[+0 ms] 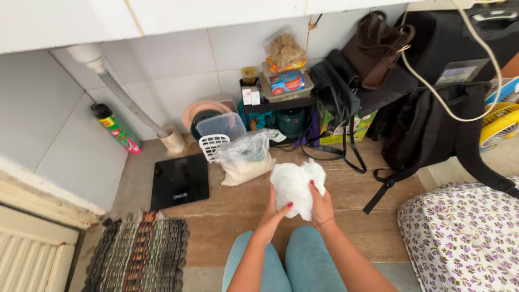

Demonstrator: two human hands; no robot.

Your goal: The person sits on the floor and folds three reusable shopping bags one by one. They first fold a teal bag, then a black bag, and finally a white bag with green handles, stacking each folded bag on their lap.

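Both of my hands hold a crumpled white plastic bag [294, 185] over the wooden floor, above my knees in light blue trousers. My left hand [273, 215] grips its lower left side from beneath. My right hand [321, 205] pinches its right side, fingers curled over the plastic. Just beyond the bag, a clear plastic bag of pale grain or powder [246, 158] lies on the floor.
A black bathroom scale [179, 181] lies at left, with a woven striped mat [138, 255] nearer me. Plastic containers [219, 125], a spray can [116, 128], a drain hose [127, 100], black bags [432, 127], a brown handbag [376, 48] and a floral cushion [465, 235] crowd the back and right.
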